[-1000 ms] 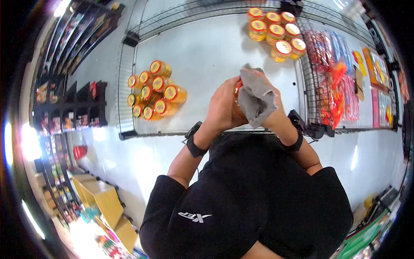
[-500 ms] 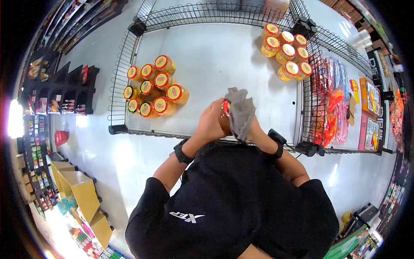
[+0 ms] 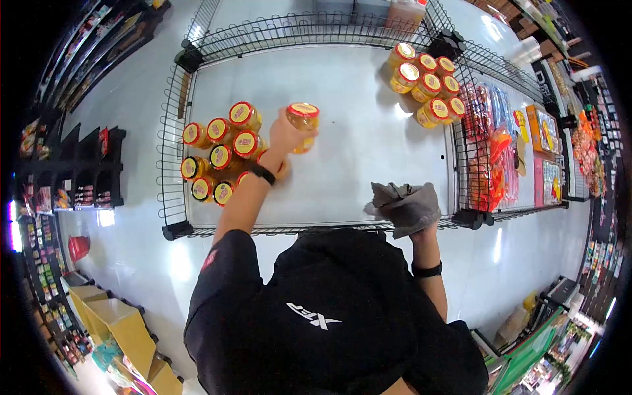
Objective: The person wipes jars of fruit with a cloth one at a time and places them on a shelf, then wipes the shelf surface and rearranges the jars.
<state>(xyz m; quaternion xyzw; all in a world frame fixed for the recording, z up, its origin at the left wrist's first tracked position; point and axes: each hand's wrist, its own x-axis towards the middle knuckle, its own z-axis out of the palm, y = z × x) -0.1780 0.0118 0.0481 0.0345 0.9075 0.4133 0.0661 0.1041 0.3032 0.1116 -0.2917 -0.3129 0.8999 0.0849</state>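
Note:
My left hand [image 3: 287,136] is wrapped around a glass jar [image 3: 303,125] with a red-rimmed yellow lid and golden contents. It holds the jar upright, just right of a cluster of similar jars [image 3: 246,143] on the white surface. My left forearm covers part of that cluster. On the other side, near the front wire edge, a grey cloth [image 3: 406,208] is bunched over my right hand [image 3: 426,228], which grips it and is mostly hidden beneath it.
A second group of jars [image 3: 428,84] stands at the back right corner. Low black wire fencing [image 3: 316,29] borders the surface. Beyond the right fence lie red and blue packaged goods [image 3: 494,145]. A black shelf unit [image 3: 92,164] stands at the left, with cardboard boxes [image 3: 125,322] below.
My hands have parted. The left has carried the jar forward and left to the jar cluster; the right has drawn the cloth off it and moved right.

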